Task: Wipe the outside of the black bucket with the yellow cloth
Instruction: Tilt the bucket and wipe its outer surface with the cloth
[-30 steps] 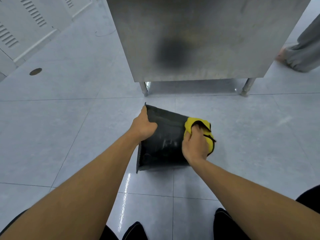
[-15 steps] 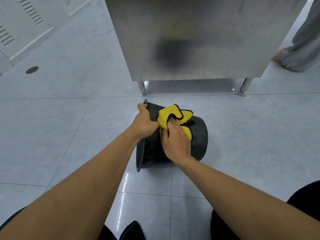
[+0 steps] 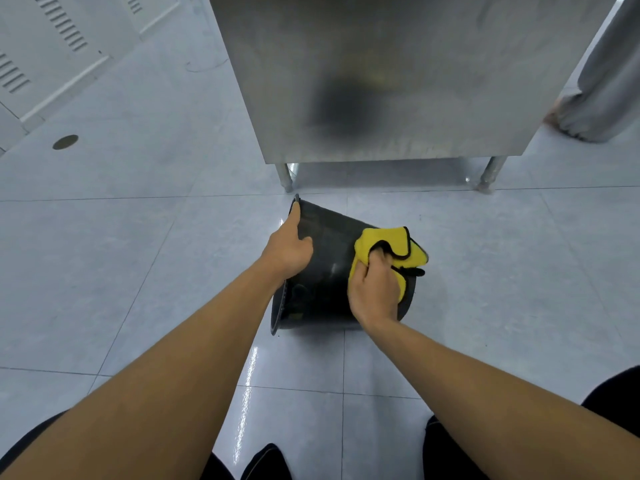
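The black bucket (image 3: 327, 271) lies on its side on the tiled floor, its open mouth facing left and its base to the right. My left hand (image 3: 289, 249) grips the rim at the mouth end, index finger stretched along the edge. My right hand (image 3: 374, 294) presses the yellow cloth (image 3: 388, 245), edged in black, against the bucket's outer wall near the base end. Part of the cloth hangs over the base edge. The bucket's inside is hidden from me.
A stainless steel cabinet (image 3: 388, 74) on short legs stands just behind the bucket. Another person's grey trouser leg (image 3: 602, 84) is at the upper right. White vented panels (image 3: 45, 39) line the upper left, with a round floor drain (image 3: 65, 142) near them. My shoes show at the bottom.
My right hand has slid the yellow cloth from the bucket's middle, close to my left hand, rightward to the base end. My left hand keeps its hold on the rim.
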`<control>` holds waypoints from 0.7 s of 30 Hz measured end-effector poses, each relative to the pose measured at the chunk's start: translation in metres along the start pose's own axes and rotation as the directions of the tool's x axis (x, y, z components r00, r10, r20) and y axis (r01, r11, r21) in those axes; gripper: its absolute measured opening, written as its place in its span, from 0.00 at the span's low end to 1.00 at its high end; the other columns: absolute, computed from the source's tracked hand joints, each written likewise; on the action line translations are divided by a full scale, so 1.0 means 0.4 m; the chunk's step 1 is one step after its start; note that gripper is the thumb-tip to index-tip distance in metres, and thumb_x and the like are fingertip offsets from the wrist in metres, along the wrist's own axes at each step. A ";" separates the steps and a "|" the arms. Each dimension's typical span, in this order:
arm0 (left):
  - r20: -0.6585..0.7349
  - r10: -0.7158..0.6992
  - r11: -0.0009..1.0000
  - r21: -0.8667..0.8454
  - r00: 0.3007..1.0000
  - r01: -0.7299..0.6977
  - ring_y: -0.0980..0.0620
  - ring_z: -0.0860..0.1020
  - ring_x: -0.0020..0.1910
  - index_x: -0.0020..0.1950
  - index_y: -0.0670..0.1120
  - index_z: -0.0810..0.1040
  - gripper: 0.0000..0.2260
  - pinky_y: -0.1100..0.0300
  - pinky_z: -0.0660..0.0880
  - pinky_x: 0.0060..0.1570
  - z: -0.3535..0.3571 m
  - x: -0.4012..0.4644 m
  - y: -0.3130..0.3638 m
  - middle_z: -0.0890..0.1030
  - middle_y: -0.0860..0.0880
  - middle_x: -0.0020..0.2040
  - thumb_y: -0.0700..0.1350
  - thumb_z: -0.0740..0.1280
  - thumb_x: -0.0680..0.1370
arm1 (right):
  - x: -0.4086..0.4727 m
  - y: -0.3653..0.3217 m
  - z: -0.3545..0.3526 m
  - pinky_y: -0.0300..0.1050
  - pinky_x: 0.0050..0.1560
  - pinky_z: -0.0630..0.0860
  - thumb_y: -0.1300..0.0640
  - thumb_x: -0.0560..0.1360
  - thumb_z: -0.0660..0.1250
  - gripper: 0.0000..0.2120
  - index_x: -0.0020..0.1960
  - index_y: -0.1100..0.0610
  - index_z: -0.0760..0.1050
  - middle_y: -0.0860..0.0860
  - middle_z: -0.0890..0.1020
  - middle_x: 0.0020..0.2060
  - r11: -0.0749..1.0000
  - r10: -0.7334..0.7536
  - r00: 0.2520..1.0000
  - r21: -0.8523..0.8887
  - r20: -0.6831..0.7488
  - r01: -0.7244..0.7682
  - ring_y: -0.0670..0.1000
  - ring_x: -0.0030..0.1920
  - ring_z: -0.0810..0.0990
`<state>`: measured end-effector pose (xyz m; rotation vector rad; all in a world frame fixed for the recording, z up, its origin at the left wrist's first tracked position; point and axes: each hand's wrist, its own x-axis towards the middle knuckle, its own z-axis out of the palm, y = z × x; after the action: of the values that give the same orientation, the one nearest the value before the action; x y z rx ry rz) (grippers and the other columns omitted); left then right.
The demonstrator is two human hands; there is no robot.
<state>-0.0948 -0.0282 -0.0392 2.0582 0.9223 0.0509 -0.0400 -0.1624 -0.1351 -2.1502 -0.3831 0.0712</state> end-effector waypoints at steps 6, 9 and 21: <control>0.033 -0.021 0.986 -0.163 0.999 0.026 0.48 0.75 0.56 0.79 0.45 0.55 0.29 0.57 0.75 0.48 0.004 0.013 0.017 0.75 0.49 0.62 0.37 0.59 0.78 | -0.065 -0.102 0.036 0.51 0.58 0.76 0.60 0.80 0.56 0.15 0.65 0.59 0.71 0.55 0.76 0.62 0.936 -0.320 0.939 0.198 0.130 0.291 0.57 0.57 0.77; 0.031 -0.058 0.983 -0.171 0.998 0.062 0.47 0.77 0.48 0.67 0.42 0.59 0.18 0.56 0.76 0.39 -0.001 0.008 0.010 0.76 0.44 0.52 0.39 0.61 0.79 | -0.057 -0.101 0.040 0.52 0.57 0.76 0.61 0.80 0.57 0.15 0.65 0.59 0.71 0.55 0.76 0.62 0.926 -0.355 0.922 0.195 0.153 0.324 0.55 0.56 0.77; -0.121 -0.032 0.999 -0.025 0.992 0.029 0.43 0.78 0.57 0.73 0.42 0.68 0.18 0.50 0.80 0.54 0.008 0.019 -0.011 0.78 0.42 0.63 0.38 0.56 0.82 | 0.026 0.063 -0.019 0.49 0.63 0.72 0.57 0.84 0.56 0.17 0.72 0.54 0.69 0.54 0.76 0.69 0.995 0.045 0.998 0.090 0.033 -0.048 0.60 0.66 0.76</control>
<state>-0.0908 -0.0239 -0.0463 2.0367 1.0225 0.1718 -0.0226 -0.1787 -0.1503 -2.0702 -0.3410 0.1455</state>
